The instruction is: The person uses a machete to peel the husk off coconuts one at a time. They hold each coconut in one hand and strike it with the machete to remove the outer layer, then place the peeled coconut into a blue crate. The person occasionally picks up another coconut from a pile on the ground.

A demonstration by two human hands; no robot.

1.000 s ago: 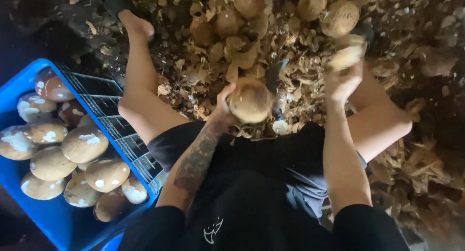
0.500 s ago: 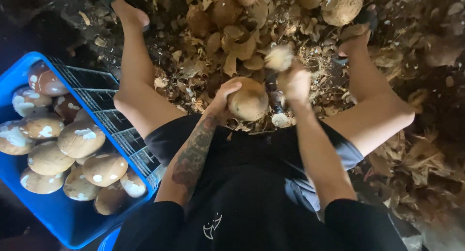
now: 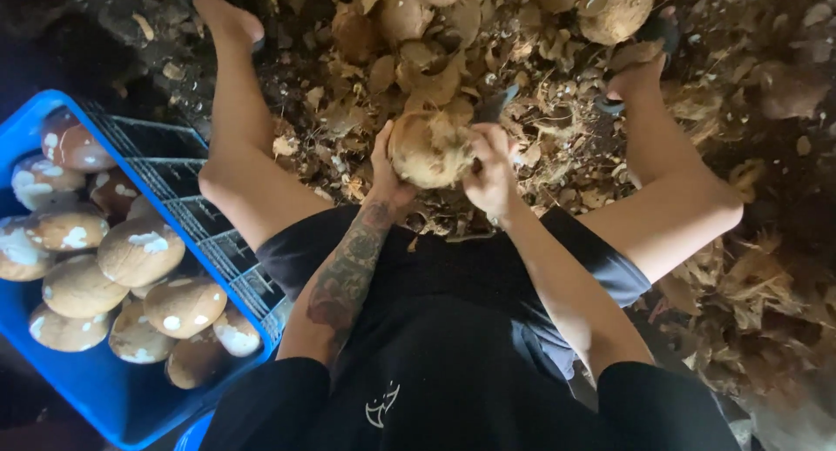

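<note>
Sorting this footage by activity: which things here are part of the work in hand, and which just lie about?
In use:
- round tan fibrous coconut
- left hand
- right hand
- dark blade

Lying about:
- blue plastic crate of peeled brown coconuts
- dry husk scraps
- unpeeled coconuts

Coconut (image 3: 428, 148) held between both hands, left hand (image 3: 387, 168) left of it, right hand (image 3: 490, 171) right. Crate (image 3: 96, 390) of shelled coconuts (image 3: 139, 251) far left. Husk pile (image 3: 435, 59) ahead, between legs.
</note>
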